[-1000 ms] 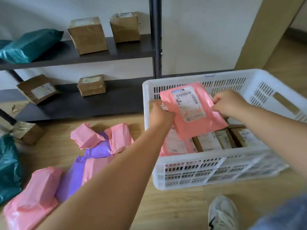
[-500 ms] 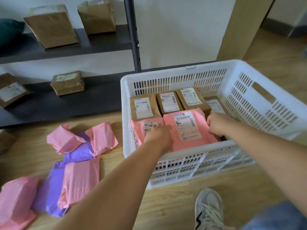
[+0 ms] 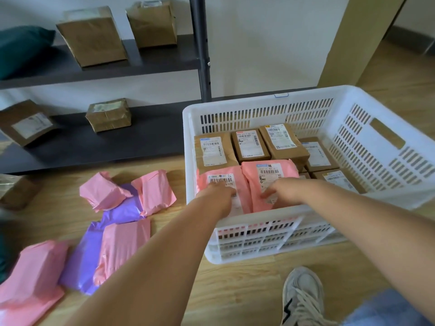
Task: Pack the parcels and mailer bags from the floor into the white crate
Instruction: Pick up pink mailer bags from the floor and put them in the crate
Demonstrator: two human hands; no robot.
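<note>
The white crate (image 3: 259, 103) stands on the wooden floor and holds several brown labelled parcels (image 3: 250, 145) in rows at its back. Two pink mailer bags lie side by side at its near wall. My left hand (image 3: 220, 196) rests on the left pink mailer (image 3: 219, 178), fingers down on its label. My right hand (image 3: 282, 191) presses flat on the right pink mailer (image 3: 266, 169), fingers apart. Left of the crate, on the floor, lie several pink mailers (image 3: 103, 194) and a purple one (image 3: 122, 210).
A dark shelf unit (image 3: 141, 64) behind the floor pile carries brown parcels (image 3: 93, 43) and a teal bag (image 3: 21, 48). Its post (image 3: 200, 43) stands close to the crate's back left corner. My shoe (image 3: 301, 297) is in front of the crate. A brown parcel (image 3: 16, 191) sits on the floor at far left.
The pink mailer I held up over the crate with both hands has come down and now lies in it beside the other pink one. Both hands have let go and rest on the mailers.
</note>
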